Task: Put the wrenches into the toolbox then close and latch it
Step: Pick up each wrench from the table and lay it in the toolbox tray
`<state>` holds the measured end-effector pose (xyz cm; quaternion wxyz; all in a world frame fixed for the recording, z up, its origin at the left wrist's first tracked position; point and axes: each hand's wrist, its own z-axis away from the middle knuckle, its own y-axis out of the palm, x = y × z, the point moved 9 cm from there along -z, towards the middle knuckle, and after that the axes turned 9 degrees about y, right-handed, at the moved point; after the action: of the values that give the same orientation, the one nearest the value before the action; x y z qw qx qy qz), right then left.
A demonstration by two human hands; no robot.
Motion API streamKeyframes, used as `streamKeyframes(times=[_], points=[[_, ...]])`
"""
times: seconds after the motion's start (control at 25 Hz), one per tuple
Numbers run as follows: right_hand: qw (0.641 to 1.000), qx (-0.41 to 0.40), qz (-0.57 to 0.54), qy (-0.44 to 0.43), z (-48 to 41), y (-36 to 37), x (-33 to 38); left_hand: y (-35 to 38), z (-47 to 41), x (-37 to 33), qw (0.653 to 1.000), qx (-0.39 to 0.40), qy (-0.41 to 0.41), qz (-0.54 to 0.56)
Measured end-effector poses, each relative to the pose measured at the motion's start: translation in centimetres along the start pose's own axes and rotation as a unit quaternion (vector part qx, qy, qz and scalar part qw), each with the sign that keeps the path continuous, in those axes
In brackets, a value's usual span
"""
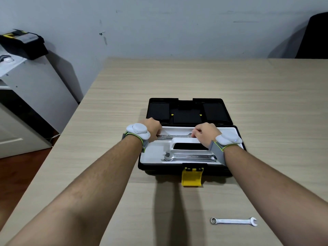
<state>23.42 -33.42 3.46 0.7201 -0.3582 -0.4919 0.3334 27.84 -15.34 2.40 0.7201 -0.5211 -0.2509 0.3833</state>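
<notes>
Head camera looks forward and down, close over the table [124, 96].

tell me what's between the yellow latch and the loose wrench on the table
Nothing: in the head view only bare table runs from the yellow latch to the loose wrench, crossed by the right forearm's shadow.

We find no legible text, faint engraved marks on the wrenches in the toolbox tray [192, 156], too blurred for us to read
</notes>
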Motion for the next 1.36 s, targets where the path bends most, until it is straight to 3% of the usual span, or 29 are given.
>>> streamKeyframes(times=[0.12, 0.28, 0.52, 0.84, 1.0, 1.12, 1.36], points=[[0.999, -0.047, 0.004, -0.002, 0.6, -2.5, 0.1, -1.9, 1.1, 0.3, 0.998, -0.042, -0.003, 0.039], [0.994, -0.087, -0.069, -0.005, 1.9, -6.2, -0.1, -6.4, 2.4, -0.4, 0.99, -0.128, 0.0, 0.061], [0.99, -0.11, -0.087, 0.013, 6.2, -10.2, -3.9, -10.1, 3.4, -9.3, 0.978, -0.182, 0.078, 0.065], [0.99, -0.099, 0.006, 0.105, 13.7, -6.1, -14.5, -1.2, 4.5, -23.2, 0.978, -0.064, 0.189, 0.055], [0.991, -0.001, 0.049, 0.127, 16.6, 0.1, -19.2, 5.0, 5.0, -26.1, 0.977, 0.008, 0.202, 0.061], [0.989, 0.067, 0.099, 0.085, 18.2, 4.0, -21.1, 10.1, 5.9, -26.7, 0.977, 0.086, 0.189, 0.054], [0.982, 0.078, 0.17, 0.037, 17.7, 6.2, -20.6, 13.1, 6.3, -27.5, 0.976, 0.133, 0.168, 0.043]])
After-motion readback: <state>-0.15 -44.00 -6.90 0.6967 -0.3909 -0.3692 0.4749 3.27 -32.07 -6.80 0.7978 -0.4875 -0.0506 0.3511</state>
